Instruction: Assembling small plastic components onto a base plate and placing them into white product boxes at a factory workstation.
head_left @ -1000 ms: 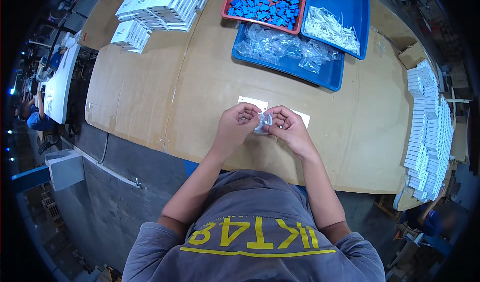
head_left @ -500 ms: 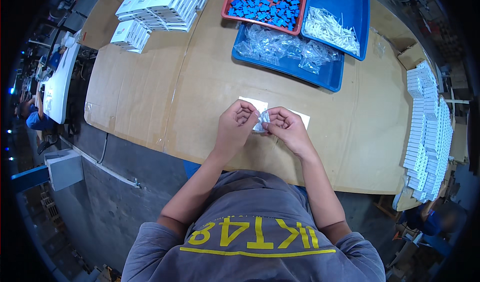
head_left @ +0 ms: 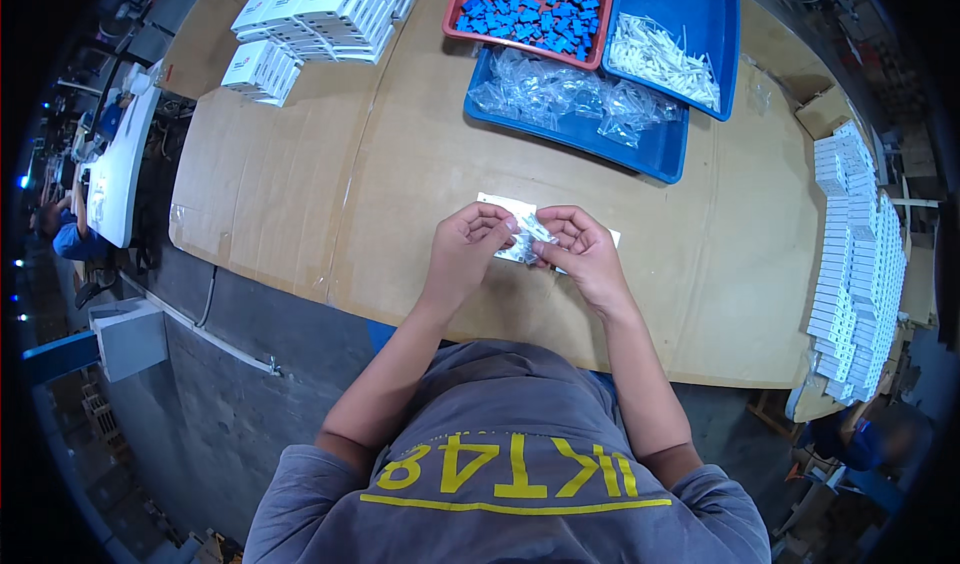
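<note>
Close to the table's front edge, a small clear plastic bag [head_left: 533, 236] is stretched between my two hands. My left hand [head_left: 466, 251] pinches its left side between thumb and fingers. On the other side, my right hand [head_left: 588, 256] grips the bag with thumb and curled fingers. Glare on the film hides whether anything is inside. Beneath the hands lies a white sheet or card [head_left: 492, 200], partly covered. Another white corner [head_left: 615, 237] shows just past the right hand; I cannot tell if it is the same piece.
Ahead are a red tray [head_left: 452, 24] of blue plastic parts, a blue tray [head_left: 728, 64] of white stick-like pieces, and a lower blue tray [head_left: 570, 142] of clear bags. White boxes [head_left: 325, 9] are stacked far left, more small boxes [head_left: 850, 254] at right. Other people sit at both sides.
My hands have moved slightly apart, the right one a little to the right. More of the plastic bag now shows between them, spread and tilted.
</note>
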Action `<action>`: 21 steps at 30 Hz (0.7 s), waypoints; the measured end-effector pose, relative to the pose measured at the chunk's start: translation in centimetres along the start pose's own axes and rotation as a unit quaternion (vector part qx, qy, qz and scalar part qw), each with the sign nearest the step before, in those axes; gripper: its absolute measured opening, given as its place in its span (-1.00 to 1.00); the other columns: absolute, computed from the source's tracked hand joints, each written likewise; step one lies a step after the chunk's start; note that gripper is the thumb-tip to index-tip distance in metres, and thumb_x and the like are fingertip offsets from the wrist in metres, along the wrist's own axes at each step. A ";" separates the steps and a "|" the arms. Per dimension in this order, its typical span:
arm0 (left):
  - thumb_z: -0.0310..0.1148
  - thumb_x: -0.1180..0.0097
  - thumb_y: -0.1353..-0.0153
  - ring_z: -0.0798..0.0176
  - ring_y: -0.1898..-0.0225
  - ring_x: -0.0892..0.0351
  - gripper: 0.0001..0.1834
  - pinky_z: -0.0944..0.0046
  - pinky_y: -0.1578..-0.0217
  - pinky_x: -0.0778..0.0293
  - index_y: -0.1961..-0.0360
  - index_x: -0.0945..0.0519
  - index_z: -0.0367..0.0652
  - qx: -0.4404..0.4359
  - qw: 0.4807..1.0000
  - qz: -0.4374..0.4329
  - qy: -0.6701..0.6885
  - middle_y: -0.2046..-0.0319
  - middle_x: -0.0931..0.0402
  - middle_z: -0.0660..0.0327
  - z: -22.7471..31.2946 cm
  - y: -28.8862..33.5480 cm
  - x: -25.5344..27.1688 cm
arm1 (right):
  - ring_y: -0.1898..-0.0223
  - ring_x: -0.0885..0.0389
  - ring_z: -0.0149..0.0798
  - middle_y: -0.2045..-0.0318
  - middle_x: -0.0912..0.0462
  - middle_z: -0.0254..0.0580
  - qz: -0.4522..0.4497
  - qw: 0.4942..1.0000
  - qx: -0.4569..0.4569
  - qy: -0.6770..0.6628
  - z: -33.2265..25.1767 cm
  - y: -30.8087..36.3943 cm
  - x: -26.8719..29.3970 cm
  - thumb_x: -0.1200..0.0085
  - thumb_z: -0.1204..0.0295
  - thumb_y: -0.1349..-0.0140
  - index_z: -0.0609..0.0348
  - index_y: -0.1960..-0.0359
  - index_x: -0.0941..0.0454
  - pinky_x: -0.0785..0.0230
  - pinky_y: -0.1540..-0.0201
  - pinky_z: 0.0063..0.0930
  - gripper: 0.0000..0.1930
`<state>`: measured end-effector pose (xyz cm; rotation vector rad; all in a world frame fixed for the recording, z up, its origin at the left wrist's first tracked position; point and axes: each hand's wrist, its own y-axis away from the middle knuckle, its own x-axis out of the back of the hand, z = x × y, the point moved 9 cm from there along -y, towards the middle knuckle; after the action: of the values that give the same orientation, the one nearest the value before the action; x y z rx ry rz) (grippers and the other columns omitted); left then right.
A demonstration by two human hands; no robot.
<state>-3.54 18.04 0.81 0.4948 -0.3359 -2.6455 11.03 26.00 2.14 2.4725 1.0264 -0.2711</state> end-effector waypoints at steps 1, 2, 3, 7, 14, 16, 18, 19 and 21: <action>-0.51 -0.18 -0.45 0.44 0.24 -0.67 -0.89 0.42 0.12 -0.62 0.09 -0.61 -0.33 -0.001 1.000 0.000 0.000 0.29 -0.68 0.20 0.1 0.1 0.0 | 0.16 -0.71 -0.41 0.16 -0.66 -0.21 0.000 1.000 0.001 0.000 0.1 0.1 0.0 -0.18 0.72 -0.31 0.35 -0.16 -0.49 -0.66 0.04 -0.51 -0.62; -0.51 -0.18 -0.45 0.43 0.24 -0.67 -0.89 0.42 0.12 -0.62 0.09 -0.61 -0.33 0.009 1.000 0.010 0.024 0.29 -0.69 0.20 0.1 0.2 0.1 | 0.17 -0.71 -0.40 0.17 -0.66 -0.21 0.017 1.000 0.011 -0.015 0.1 0.1 0.2 -0.19 0.72 -0.31 0.35 -0.16 -0.49 -0.66 0.02 -0.51 -0.61; -0.51 -0.18 -0.44 0.42 0.23 -0.68 -0.90 0.41 0.12 -0.63 0.10 -0.61 -0.32 0.022 0.998 0.021 0.050 0.28 -0.69 0.19 0.0 0.2 0.3 | 0.17 -0.71 -0.40 0.17 -0.66 -0.22 0.035 0.999 0.019 -0.030 0.2 0.1 0.5 -0.20 0.72 -0.31 0.34 -0.17 -0.48 -0.66 -0.01 -0.50 -0.60; -0.55 -0.14 -0.44 0.41 0.24 -0.68 -0.91 0.39 0.11 -0.64 0.09 -0.59 -0.33 0.009 0.998 0.031 0.058 0.28 -0.69 0.18 -0.4 0.3 0.3 | 0.20 -0.71 -0.40 0.18 -0.66 -0.23 0.039 0.997 -0.007 -0.063 0.5 0.3 0.4 -0.20 0.72 -0.31 0.35 -0.19 -0.47 -0.67 0.00 -0.49 -0.59; -0.61 -0.10 -0.40 0.43 0.17 -0.66 -0.84 0.39 0.10 -0.64 0.02 -0.55 -0.35 -0.036 0.995 0.044 0.078 0.27 -0.57 0.26 -0.1 0.5 0.1 | 0.16 -0.74 -0.37 0.17 -0.70 -0.16 0.063 0.995 0.023 -0.080 0.7 0.0 1.0 -0.19 0.71 -0.33 0.36 -0.18 -0.47 -0.69 0.04 -0.44 -0.61; -0.61 -0.11 -0.39 0.44 0.16 -0.65 -0.79 0.40 0.10 -0.63 -0.03 -0.55 -0.36 0.011 0.996 0.031 0.083 0.27 -0.55 0.28 -0.3 0.3 -0.1 | 0.16 -0.74 -0.36 0.16 -0.71 -0.15 0.066 0.994 0.027 -0.086 0.5 0.0 1.2 -0.19 0.70 -0.34 0.35 -0.18 -0.47 -0.69 0.04 -0.43 -0.61; -0.61 -0.14 -0.38 0.46 0.17 -0.65 -0.68 0.43 0.10 -0.61 -0.14 -0.55 -0.37 0.029 0.998 -0.045 0.020 0.25 -0.57 0.28 -0.3 0.3 -0.9 | 0.14 -0.74 -0.36 0.13 -0.72 -0.11 0.068 0.993 0.012 -0.091 0.5 0.0 1.4 -0.19 0.69 -0.34 0.35 -0.13 -0.51 -0.69 0.03 -0.43 -0.66; -0.61 -0.14 -0.38 0.46 0.17 -0.65 -0.68 0.43 0.10 -0.61 -0.14 -0.55 -0.37 0.030 0.998 -0.045 0.020 0.25 -0.57 0.28 -0.2 0.3 -0.7 | 0.14 -0.74 -0.36 0.13 -0.72 -0.11 0.068 0.993 0.012 -0.091 0.4 -0.1 1.6 -0.19 0.69 -0.34 0.35 -0.13 -0.51 -0.69 0.03 -0.43 -0.66; -0.59 -0.19 -0.36 0.50 0.24 -0.62 -0.65 0.47 0.15 -0.55 -0.16 -0.58 -0.37 0.048 0.997 -0.061 -0.013 0.24 -0.62 0.27 -0.3 0.5 -0.7 | 0.16 -0.75 -0.34 0.16 -0.74 -0.10 0.056 0.997 -0.009 -0.047 0.7 -0.1 2.1 -0.22 0.67 -0.34 0.35 -0.04 -0.56 -0.70 0.03 -0.43 -0.74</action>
<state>-2.65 17.88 0.93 0.5266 -0.4564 -2.7661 12.39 27.04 0.80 2.4663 0.8441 -0.3384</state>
